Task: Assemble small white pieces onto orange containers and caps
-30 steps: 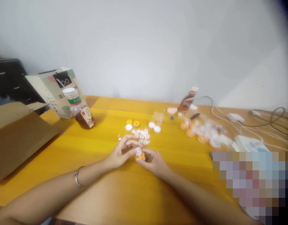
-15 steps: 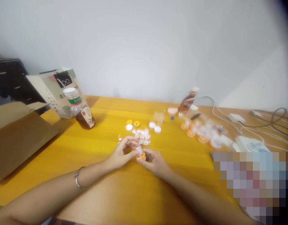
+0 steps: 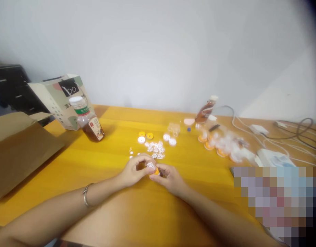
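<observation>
Both of my hands meet over the middle of the table around a small clear container with an orange base (image 3: 156,171); white bits show inside its clear part. My left hand (image 3: 133,172) grips the clear end between thumb and fingers. At the orange end, my right hand (image 3: 171,179) pinches with its thumb and fingers. Just beyond lies a pile of white openwork gear-like pieces (image 3: 156,149). Yellow discs (image 3: 150,136) and a white disc (image 3: 141,140) lie behind, with two more white discs (image 3: 172,141) and clear plastic cups (image 3: 174,129) to their right.
Left are a cardboard box (image 3: 24,154), a paper bag (image 3: 55,103) and a tea bottle (image 3: 89,125). Another bottle (image 3: 206,110) stands at the back right. Several orange-based clear containers (image 3: 209,146), cables (image 3: 299,132) and a white box (image 3: 273,158) occupy the right. A blurred-out patch covers the lower right.
The clear end of the container has shifted slightly left and tilted in my fingers. My left fingers have curled lower around it, and my right fingers have closed in at the orange base.
</observation>
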Action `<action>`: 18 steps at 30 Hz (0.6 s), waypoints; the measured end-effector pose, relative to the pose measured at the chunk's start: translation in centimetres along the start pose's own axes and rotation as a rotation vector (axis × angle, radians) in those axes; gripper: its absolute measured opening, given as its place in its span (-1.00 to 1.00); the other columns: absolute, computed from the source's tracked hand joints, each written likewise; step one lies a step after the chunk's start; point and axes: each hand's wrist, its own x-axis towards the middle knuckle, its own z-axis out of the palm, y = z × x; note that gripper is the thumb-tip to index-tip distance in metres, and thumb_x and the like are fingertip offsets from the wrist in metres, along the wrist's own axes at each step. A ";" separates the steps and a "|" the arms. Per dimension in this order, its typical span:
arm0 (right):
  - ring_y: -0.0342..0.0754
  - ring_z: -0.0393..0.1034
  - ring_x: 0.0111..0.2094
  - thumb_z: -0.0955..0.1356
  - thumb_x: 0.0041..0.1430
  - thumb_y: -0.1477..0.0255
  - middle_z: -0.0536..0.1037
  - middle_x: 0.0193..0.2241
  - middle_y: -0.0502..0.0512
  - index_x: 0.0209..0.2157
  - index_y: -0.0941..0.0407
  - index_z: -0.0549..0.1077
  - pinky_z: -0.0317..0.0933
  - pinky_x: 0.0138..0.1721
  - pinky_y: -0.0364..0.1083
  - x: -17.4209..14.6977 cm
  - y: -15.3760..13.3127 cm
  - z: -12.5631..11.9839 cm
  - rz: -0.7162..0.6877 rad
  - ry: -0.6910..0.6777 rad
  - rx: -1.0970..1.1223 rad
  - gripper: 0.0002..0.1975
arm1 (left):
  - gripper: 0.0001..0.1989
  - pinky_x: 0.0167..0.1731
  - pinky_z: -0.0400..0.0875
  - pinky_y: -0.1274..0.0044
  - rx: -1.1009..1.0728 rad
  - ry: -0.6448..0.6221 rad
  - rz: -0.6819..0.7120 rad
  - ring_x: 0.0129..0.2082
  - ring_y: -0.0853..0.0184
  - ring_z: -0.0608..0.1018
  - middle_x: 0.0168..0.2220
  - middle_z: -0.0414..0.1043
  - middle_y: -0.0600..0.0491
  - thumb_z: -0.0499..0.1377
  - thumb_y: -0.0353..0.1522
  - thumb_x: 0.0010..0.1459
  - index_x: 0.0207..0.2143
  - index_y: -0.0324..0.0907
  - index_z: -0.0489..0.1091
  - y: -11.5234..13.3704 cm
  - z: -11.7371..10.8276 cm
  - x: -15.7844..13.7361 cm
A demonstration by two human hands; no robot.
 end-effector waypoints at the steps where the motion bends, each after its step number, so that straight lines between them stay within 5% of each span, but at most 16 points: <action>1: -0.24 0.05 -0.60 0.36 -0.03 0.18 0.22 -0.63 -0.10 -0.48 0.16 0.37 -0.01 -0.55 -0.20 0.0 0.0 0.0 0.013 -0.022 0.051 -0.70 | -0.78 -0.16 0.26 0.44 -0.022 -0.018 0.017 -0.23 0.26 0.42 -0.27 0.38 -0.07 0.17 -0.28 0.07 -0.31 -0.27 0.38 0.3 0.0 -0.1; 8: -0.27 0.08 -0.65 0.39 -0.11 0.13 0.26 -0.67 -0.12 -0.54 0.17 0.36 -0.02 -0.60 -0.22 -0.1 -0.5 0.2 0.071 -0.101 0.260 -0.64 | -0.74 -0.17 0.27 0.44 -0.183 -0.084 0.054 -0.20 0.24 0.41 -0.23 0.36 -0.10 0.14 -0.25 0.09 -0.25 -0.26 0.37 1.1 0.2 -0.4; 18: -0.21 0.27 -0.54 0.34 0.00 0.15 0.41 -0.55 -0.02 -0.45 0.17 0.36 0.15 -0.44 -0.16 0.5 0.2 0.0 0.068 -0.075 0.303 -0.67 | -0.67 -0.27 0.31 0.52 -0.239 0.042 -0.050 -0.30 0.33 0.43 -0.24 0.35 -0.05 0.18 -0.23 0.05 -0.18 -0.25 0.34 0.5 -0.1 0.0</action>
